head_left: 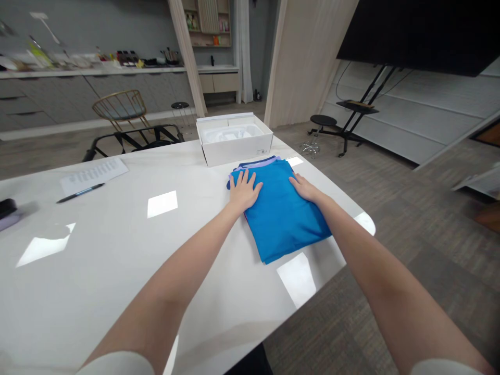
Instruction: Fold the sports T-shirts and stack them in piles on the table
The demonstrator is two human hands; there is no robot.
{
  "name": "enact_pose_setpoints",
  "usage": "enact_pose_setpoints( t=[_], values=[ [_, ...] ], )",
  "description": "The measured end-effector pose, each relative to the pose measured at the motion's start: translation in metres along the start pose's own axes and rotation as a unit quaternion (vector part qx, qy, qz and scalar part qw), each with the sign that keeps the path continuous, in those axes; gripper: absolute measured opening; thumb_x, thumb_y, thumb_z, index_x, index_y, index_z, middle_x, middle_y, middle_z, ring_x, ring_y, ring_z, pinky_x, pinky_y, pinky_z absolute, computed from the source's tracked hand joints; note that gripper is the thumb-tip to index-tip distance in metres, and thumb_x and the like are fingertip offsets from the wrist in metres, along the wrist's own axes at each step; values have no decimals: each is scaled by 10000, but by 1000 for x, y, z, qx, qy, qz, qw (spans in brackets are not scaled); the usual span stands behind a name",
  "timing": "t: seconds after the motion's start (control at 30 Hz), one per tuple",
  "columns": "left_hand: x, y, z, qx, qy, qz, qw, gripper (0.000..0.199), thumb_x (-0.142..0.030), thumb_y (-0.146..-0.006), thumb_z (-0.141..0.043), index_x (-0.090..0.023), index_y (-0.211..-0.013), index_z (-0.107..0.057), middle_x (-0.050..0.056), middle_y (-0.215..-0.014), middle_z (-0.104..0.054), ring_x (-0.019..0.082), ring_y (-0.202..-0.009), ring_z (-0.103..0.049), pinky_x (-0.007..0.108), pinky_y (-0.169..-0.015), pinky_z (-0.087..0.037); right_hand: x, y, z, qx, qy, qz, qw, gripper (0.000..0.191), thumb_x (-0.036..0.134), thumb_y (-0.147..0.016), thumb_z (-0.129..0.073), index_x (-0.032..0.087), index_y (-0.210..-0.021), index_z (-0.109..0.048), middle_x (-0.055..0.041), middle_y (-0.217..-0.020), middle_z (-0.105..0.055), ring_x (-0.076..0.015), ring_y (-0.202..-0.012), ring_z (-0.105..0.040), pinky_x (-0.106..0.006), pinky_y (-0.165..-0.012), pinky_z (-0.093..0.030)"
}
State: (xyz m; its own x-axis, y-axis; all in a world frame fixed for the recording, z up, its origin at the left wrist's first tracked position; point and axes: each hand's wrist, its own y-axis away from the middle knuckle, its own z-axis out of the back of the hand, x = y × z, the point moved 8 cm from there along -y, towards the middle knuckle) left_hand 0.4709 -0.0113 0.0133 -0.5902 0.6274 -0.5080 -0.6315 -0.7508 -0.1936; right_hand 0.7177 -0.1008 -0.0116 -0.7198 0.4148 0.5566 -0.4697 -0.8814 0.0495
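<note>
A bright blue folded cloth (287, 219) lies on top of a small stack near the table's right end. Lilac and navy edges of other folded fabric (258, 162) peek out at its far side. My left hand (242, 192) rests flat on the blue cloth's far left corner, fingers spread. At the far right edge, my right hand (304, 186) touches the cloth with its fingers stretched out. Neither hand grips anything. What the lower layers are is mostly hidden under the blue one.
Behind the stack stands an open white box (238, 153) with a pale plastic insert. A printed sheet (94, 175) and a pen (80, 193) lie on the white table (117, 250) to the left. A dark object (8, 208) sits at the left edge. Chairs stand beyond.
</note>
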Motion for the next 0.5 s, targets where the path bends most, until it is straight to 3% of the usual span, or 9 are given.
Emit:
enact_pose_setpoints(
  t=[0.13, 0.27, 0.37, 0.5],
  values=[
    [-41, 41, 11, -26, -24, -100, 994, 664, -580, -1027, -407, -313, -1632, -358, 49, -1708, -309, 313, -1609, -171, 588, -1305, -18, 5, 46, 12, -21, -36, 71, 997, 712, 677, -1013, -386, 281, -1604, -424, -60, -1700, -318, -308, -1577, -262, -562, -1293, -196],
    [-58, 75, -14, 38, -32, -119, 992, 616, -566, -1048, -361, -328, -1614, -390, 55, -1688, -353, 303, -1592, -237, 607, -1303, -35, 20, 92, -3, -1, -33, 125, 992, 677, 654, -1003, -455, 326, -1595, -437, -21, -1706, -309, -281, -1576, -270, -500, -1303, -215],
    [-56, 82, -21, 47, -34, -114, 992, 608, -558, -1060, -316, -305, -1604, -411, 65, -1687, -353, 291, -1592, -241, 607, -1304, -54, 9, 97, -7, -16, -35, 106, 994, 656, 627, -1008, -466, 321, -1587, -447, -32, -1711, -293, -277, -1571, -283, -504, -1297, -234],
    [-62, 81, -15, 31, -28, -144, 989, 611, -579, -1054, -328, -304, -1587, -438, 46, -1699, -332, 282, -1595, -232, 581, -1313, -44, -16, 78, 9, -91, -53, 51, 993, 709, 630, -994, -483, 216, -1570, -474, -113, -1690, -329, -298, -1573, -275, -503, -1299, -215]
  ],
)
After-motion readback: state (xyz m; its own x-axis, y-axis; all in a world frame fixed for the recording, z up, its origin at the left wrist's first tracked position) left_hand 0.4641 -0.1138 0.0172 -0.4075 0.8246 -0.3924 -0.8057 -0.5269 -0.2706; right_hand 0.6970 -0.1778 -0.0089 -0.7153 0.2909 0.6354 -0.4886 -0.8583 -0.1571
